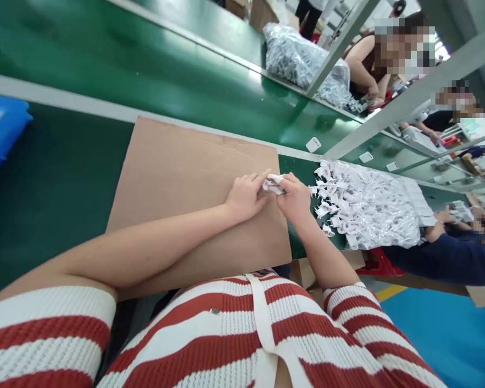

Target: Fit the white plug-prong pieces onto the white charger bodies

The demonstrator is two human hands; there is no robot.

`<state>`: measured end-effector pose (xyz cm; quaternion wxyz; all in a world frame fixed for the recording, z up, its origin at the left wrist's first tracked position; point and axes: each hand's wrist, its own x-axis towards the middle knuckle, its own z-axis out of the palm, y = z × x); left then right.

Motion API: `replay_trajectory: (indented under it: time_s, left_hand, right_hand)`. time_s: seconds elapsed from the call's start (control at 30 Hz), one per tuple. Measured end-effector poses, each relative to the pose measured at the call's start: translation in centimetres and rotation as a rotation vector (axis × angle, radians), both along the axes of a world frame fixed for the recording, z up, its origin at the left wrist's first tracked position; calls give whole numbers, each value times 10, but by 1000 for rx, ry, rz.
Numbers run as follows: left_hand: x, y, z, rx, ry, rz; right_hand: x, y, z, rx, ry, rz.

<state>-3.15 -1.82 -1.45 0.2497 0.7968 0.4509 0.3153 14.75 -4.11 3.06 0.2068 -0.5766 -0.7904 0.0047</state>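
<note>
Above the right part of a brown cardboard sheet (pixel 173 172), my left hand (pixel 244 198) and my right hand (pixel 295 198) meet around a small white plastic part (pixel 271 184). The fingers of both hands are closed on it, the left from one side and the right from the other. My fingers hide much of its shape. Just right of my right hand, loose white plastic parts (pixel 327 207) lie at the mouth of a clear plastic bag (pixel 380 207) full of similar pieces.
A blue bin (pixel 4 129) stands at the left edge. White square pieces (pixel 313 144) lie on the green conveyor (pixel 210 81). Beyond it is another filled plastic bag (pixel 295 56). Metal posts (pixel 343 46) rise at the upper right. Other people sit across and to the right.
</note>
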Motion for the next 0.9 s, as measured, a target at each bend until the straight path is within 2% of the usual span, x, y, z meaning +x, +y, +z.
replay_trajectory:
  time_s: [0.1,0.17,0.23,0.3,0.4,0.53,0.6,0.7,0.8,0.87,0.9]
  left_hand:
    - [-8,0,3,51,77,-50]
    - [-11,1,6,49,86,-66]
    - [-13,6,8,4,45,-74]
    - [-16,19,13,-48,0,-52]
    - [-26,58,23,-94,-32,67]
    - [-55,128,35,-109,2,301]
    - [-74,159,35,-131,43,389]
    - [-98,187,31,-160,104,503]
    - [-104,195,25,-169,142,630]
    - [-94,192,23,-30,118,751]
    - [-84,190,22,70,105,755]
  right_hand:
    - [7,-4,1,-109,217,28]
    - [24,-2,1,-94,302,24]
    - [49,1,-2,-31,210,-85]
    - [77,6,-8,-7,37,-272]
    - [109,12,-23,-42,-80,-443]
    - [121,16,-36,-31,-49,-421]
    - [116,18,-38,22,130,-390]
    - [104,22,-38,21,691,-315]
    - [94,25,-35,-69,1102,-252]
    - [89,26,-32,-100,1191,-223]
    - [87,26,-31,-118,1200,-204]
